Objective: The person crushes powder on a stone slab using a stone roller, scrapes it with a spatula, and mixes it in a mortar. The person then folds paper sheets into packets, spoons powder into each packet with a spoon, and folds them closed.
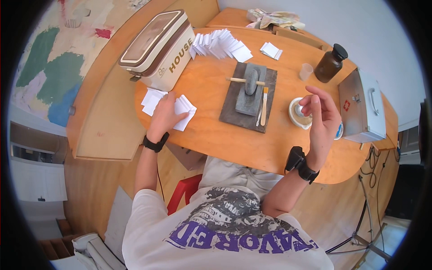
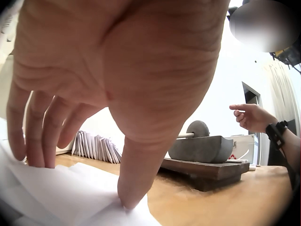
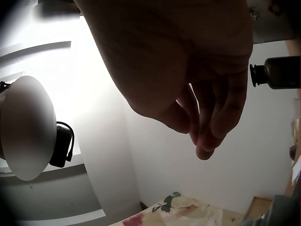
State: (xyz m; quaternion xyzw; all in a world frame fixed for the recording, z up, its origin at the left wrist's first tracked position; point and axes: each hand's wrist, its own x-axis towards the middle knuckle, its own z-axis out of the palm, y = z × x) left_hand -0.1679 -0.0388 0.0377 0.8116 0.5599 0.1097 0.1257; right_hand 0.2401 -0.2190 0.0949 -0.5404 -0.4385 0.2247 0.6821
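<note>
My left hand (image 1: 164, 114) rests from above on white folded papers (image 1: 185, 109) at the table's left edge. In the left wrist view its fingers (image 2: 51, 136) point down, spread apart, and the thumb presses onto the paper (image 2: 70, 188). My right hand (image 1: 322, 112) is raised at the right side of the table with loosely bent fingers and nothing held. It overlaps a white mortar (image 1: 294, 120) in the head view. Nearby, a grey stone grinding trough (image 1: 245, 106) with a stone wheel (image 1: 252, 81) on a wooden rod (image 1: 235, 79) stands on a dark board (image 1: 228, 108).
A cream box (image 1: 164, 74) marked HOUSE stands back left, beside a row of folded white paper packets (image 1: 220, 45). A smaller packet pile (image 1: 271, 51), clear cup (image 1: 306, 72), brown bottle (image 1: 330, 65) and metal case (image 1: 360, 108) stand further right. A brush (image 1: 264, 105) lies on the board.
</note>
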